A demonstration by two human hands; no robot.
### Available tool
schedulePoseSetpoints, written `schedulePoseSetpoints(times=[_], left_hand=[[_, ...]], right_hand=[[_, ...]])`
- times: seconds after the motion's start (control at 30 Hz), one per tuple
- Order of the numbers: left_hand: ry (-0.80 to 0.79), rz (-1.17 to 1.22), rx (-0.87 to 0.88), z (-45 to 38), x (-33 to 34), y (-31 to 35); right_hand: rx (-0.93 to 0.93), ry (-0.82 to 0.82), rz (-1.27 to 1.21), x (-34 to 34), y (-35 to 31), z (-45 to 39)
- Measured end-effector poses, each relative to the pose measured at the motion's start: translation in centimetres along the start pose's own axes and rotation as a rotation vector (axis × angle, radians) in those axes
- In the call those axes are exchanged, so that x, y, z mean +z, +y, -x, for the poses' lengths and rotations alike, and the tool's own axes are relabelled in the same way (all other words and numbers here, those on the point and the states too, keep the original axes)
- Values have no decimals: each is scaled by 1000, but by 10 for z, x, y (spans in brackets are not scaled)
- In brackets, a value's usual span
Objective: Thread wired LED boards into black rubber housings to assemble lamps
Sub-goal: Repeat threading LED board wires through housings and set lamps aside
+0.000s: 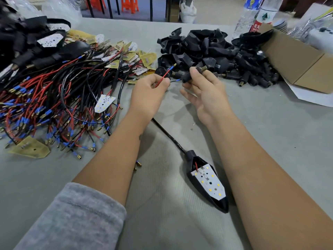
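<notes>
My left hand (149,92) pinches a red wire (163,78) and a black wire with a blue end (175,80), both tipped with brass terminals. My right hand (207,91) grips a small black rubber stem piece (189,76) with a brass threaded stud (203,68) at its top; the blue wire end sits at its opening. The wires' black cable (167,134) runs down the table to a black rubber housing (207,192) between my forearms, with a white LED board (210,181) seated in it.
A tangle of wired LED boards (54,98) covers the left of the grey table (270,134). A heap of black rubber housings (216,55) lies at the back right, beside a cardboard box (297,64) and water bottles (255,15). Assembled lamps (27,46) pile at far left.
</notes>
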State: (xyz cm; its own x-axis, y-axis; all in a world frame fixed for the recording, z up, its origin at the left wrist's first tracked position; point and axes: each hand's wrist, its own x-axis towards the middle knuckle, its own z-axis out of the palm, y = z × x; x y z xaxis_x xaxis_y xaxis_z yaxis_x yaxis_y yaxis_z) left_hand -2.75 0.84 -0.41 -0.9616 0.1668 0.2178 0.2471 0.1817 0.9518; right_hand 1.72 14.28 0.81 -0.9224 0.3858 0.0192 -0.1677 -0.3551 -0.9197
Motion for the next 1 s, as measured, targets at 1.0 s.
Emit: schedulePoseSetpoints(times=[1.0], left_hand=[[-98,41,56,3,1,0]], right_hand=[[69,-158,-19,2,1,1]])
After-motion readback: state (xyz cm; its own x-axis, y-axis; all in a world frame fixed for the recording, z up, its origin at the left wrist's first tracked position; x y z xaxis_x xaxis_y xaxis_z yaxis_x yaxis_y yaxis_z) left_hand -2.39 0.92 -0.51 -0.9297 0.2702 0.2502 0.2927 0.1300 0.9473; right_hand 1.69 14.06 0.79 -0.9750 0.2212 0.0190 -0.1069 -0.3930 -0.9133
